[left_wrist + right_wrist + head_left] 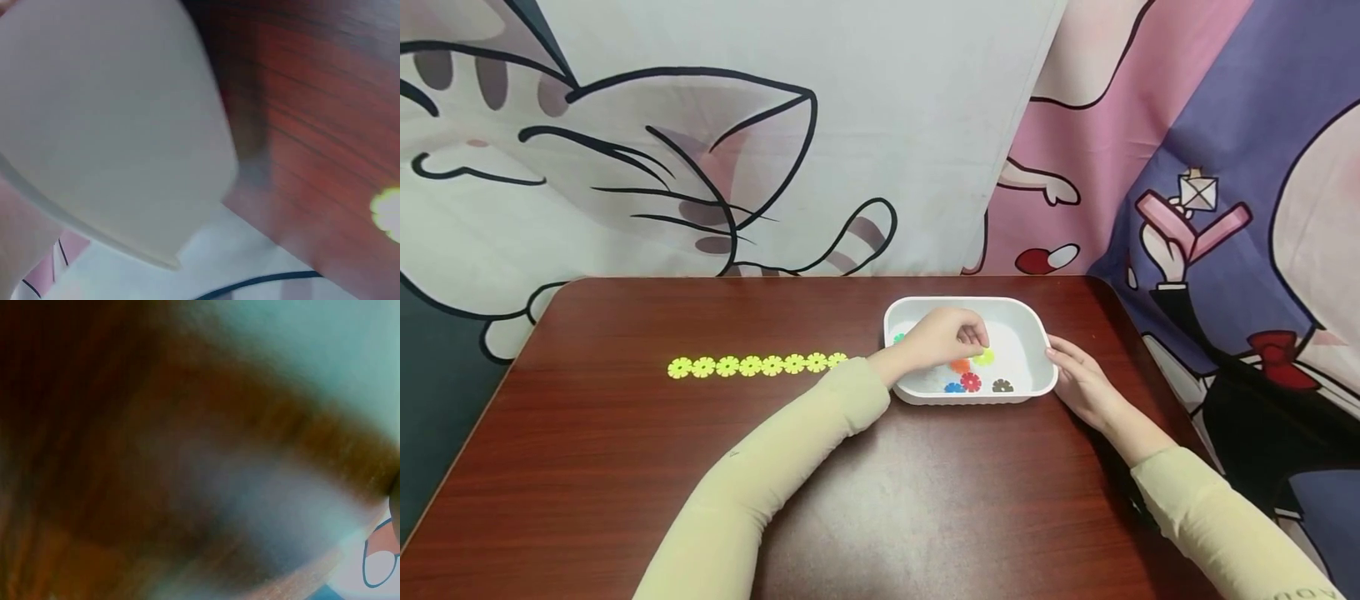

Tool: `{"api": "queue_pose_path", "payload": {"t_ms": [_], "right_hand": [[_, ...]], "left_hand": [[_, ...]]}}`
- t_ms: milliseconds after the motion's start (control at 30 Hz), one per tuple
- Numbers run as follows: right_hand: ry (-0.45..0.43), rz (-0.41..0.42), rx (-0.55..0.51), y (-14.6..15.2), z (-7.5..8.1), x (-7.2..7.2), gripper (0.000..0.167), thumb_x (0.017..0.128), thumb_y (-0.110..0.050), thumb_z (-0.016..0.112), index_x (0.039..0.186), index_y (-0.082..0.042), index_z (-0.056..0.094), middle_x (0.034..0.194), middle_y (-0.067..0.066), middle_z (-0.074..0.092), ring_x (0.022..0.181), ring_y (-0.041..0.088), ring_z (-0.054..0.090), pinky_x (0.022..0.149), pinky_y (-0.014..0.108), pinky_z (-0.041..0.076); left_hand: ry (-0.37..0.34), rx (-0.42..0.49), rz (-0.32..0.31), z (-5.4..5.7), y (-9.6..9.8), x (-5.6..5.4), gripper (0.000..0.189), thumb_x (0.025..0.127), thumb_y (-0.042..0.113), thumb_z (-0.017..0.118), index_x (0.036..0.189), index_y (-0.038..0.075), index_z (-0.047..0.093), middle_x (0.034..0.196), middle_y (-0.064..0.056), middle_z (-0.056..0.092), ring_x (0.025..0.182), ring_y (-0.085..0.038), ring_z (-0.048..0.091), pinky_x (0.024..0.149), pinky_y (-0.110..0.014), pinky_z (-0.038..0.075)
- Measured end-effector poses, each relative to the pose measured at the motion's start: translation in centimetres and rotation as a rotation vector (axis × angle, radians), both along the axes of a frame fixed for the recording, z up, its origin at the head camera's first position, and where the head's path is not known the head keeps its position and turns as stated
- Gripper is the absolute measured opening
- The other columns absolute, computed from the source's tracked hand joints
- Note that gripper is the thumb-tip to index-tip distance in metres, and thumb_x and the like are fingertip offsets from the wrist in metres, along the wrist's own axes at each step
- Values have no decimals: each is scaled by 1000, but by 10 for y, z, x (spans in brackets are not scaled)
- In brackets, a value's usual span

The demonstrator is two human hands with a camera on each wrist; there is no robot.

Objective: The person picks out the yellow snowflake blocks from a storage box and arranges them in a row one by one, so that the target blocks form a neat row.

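Observation:
My left hand point(943, 337) reaches over the white tray point(1041, 333), its fingertips pinching a yellow-green notched disc point(984, 357). Inside the tray lie more notched discs: an orange disc point(959, 366), a red disc point(971, 382), a blue disc point(954, 387), a dark grey disc point(1002, 386) and a green disc point(898, 339). At the tray's right end my right hand point(1084, 387) holds the rim. The pale tray wall point(119, 125) fills much of the left wrist view. The right wrist view is heavily blurred.
A straight row of several yellow-green discs point(750, 366) lies on the brown tabletop point(587, 467) left of the tray, its right end close to my left sleeve point(797, 433). A printed cloth point(887, 125) hangs behind the table's far edge.

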State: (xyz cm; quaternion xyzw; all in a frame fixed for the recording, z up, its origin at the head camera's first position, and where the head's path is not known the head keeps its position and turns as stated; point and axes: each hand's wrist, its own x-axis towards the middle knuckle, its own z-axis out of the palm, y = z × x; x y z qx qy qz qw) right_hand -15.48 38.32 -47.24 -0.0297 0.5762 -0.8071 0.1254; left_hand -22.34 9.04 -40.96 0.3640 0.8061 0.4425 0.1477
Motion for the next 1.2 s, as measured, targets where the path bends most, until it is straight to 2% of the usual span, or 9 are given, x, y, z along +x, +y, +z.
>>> {"api": "queue_pose_path", "payload": {"t_ms": [233, 433, 567, 733, 1000, 1200], "right_hand": [[7, -8, -11, 0, -1, 0, 38, 112, -1, 38, 127, -16, 70, 124, -5, 75, 115, 6, 68, 97, 20, 54], [11, -3, -1, 1, 1, 1, 38, 113, -2, 38, 127, -17, 69, 124, -6, 75, 115, 4, 67, 98, 19, 54], [10, -12, -5, 1, 0, 0, 36, 112, -2, 39, 127, -16, 69, 123, -5, 75, 114, 5, 68, 97, 19, 54], [13, -8, -3, 0, -1, 0, 36, 112, -2, 39, 127, -16, 69, 122, -5, 75, 114, 5, 68, 97, 19, 54], [11, -4, -7, 2, -2, 0, 36, 112, -1, 38, 128, -16, 68, 123, -5, 75, 114, 5, 68, 98, 19, 54], [15, -7, 0, 1, -3, -2, 35, 112, -2, 40, 128, -16, 68, 123, -5, 75, 114, 5, 68, 97, 19, 55]], "left_hand": [[-2, 11, 91, 0, -25, -1, 8, 96, 5, 75, 103, 1, 76, 102, -14, 78, 97, -23, 73, 86, -14, 54], [-8, 40, 198, 4, -42, -2, 9, 95, 8, 79, 103, 4, 78, 100, -12, 79, 92, -22, 72, 81, -17, 56], [-38, 75, 264, 7, -55, 0, 8, 95, 8, 80, 102, 5, 79, 99, -10, 78, 92, -21, 70, 82, -22, 59], [-41, 120, 317, 7, -74, 3, 9, 94, 6, 79, 102, 4, 78, 100, -11, 78, 93, -23, 70, 87, -27, 60], [-61, 202, 382, 2, -108, 8, 10, 93, 4, 77, 103, 0, 77, 102, -16, 77, 91, -24, 71, 83, -23, 58], [-72, 194, 459, 1, -139, 12, 11, 93, 5, 77, 103, 1, 78, 102, -16, 77, 87, -18, 71, 80, -19, 55]]}}
